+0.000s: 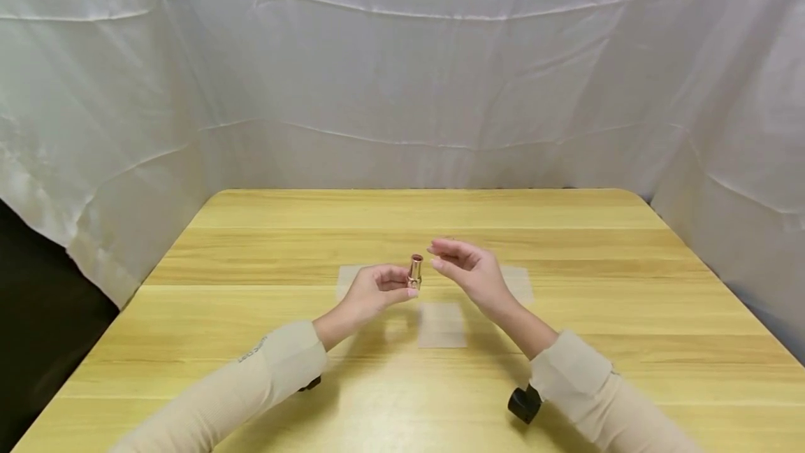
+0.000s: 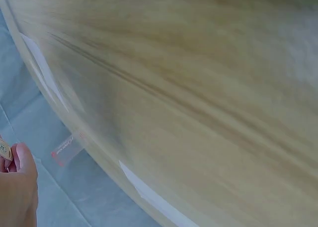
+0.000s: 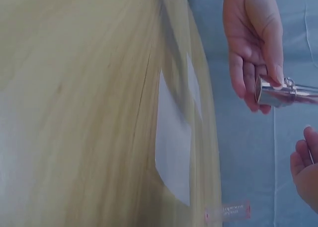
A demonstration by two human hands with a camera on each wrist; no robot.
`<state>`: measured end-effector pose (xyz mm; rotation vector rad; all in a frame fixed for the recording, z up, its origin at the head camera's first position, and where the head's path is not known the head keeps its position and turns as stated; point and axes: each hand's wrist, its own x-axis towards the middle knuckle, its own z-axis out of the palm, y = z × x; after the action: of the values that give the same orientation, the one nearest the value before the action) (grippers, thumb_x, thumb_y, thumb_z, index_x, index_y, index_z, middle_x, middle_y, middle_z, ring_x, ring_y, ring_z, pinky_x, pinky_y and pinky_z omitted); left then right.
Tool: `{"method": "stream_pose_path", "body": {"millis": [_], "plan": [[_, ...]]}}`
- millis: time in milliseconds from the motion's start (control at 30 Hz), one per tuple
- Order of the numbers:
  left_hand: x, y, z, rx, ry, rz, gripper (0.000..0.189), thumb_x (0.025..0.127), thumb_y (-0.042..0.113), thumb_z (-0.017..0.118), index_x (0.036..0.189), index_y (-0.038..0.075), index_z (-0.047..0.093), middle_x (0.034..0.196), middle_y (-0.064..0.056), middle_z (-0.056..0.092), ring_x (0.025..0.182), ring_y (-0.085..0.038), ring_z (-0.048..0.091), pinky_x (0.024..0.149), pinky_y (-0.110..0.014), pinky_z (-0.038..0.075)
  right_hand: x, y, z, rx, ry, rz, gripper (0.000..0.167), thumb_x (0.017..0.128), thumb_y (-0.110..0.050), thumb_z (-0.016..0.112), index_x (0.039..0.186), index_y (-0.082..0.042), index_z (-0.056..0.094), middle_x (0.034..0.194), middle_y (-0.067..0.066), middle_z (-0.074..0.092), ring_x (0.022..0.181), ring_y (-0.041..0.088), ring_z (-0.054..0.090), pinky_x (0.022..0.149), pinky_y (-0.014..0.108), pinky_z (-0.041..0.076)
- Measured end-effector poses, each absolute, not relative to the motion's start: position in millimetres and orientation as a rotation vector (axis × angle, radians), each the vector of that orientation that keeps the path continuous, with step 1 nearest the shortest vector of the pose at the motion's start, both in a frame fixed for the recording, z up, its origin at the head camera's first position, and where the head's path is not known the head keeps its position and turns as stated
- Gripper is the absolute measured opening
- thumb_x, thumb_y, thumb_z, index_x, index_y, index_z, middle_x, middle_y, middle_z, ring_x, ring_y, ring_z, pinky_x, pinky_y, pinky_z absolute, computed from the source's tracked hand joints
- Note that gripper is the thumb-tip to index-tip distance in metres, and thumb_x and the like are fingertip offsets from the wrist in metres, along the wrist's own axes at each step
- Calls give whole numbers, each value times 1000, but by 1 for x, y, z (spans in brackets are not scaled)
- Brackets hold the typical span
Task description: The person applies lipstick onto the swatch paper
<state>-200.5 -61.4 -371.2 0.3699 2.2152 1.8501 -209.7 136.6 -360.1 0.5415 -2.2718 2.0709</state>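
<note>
A shiny gold lipstick (image 1: 415, 272) with a dark red top stands nearly upright above the table. Around its lower part, my left hand (image 1: 380, 285) pinches it between thumb and fingers. The right wrist view shows the lipstick (image 3: 283, 95) side-on, its base at the left fingers. Only its patterned end (image 2: 5, 149) shows at the edge of the left wrist view, by the left hand (image 2: 20, 187). My right hand (image 1: 474, 272) hovers just right of the lipstick, fingers bent loosely and thumb apart from them. Nothing shows between those fingers.
Pale rectangular patches (image 1: 442, 325) lie on the wooden table (image 1: 251, 362), under and beyond the hands. White curtains (image 1: 402, 89) hang behind and at both sides. A see-through strip with red print (image 2: 67, 150) appears near the table edge. Black wrist cameras (image 1: 525, 404) hang below the sleeves.
</note>
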Motion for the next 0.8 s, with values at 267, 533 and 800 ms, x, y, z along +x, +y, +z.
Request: {"method": "stream_pose_path", "body": {"millis": [267, 533, 800], "plan": [[-201, -59, -373, 382, 2183, 1871, 28, 82, 2, 66, 107, -10, 59, 103, -21, 66, 85, -10, 65, 84, -27, 54, -212, 132, -375, 698, -2247, 2120, 38, 86, -16, 66, 116, 6, 59, 118, 22, 61, 102, 16, 63, 86, 22, 52], [-201, -59, -375, 418, 2168, 1851, 28, 83, 2, 65, 108, -11, 59, 104, -22, 65, 86, -11, 65, 84, -27, 54, -204, 125, -365, 618, -2325, 2092, 33, 86, -9, 65, 114, 9, 59, 112, 22, 63, 90, 7, 63, 81, 20, 53], [-202, -58, -375, 458, 2170, 1854, 27, 83, 1, 66, 106, -11, 60, 100, -20, 66, 83, -8, 64, 81, -26, 55, -204, 124, -367, 650, -2305, 2121, 35, 86, -7, 64, 113, 13, 58, 116, 33, 57, 94, 8, 63, 83, 20, 52]]}}
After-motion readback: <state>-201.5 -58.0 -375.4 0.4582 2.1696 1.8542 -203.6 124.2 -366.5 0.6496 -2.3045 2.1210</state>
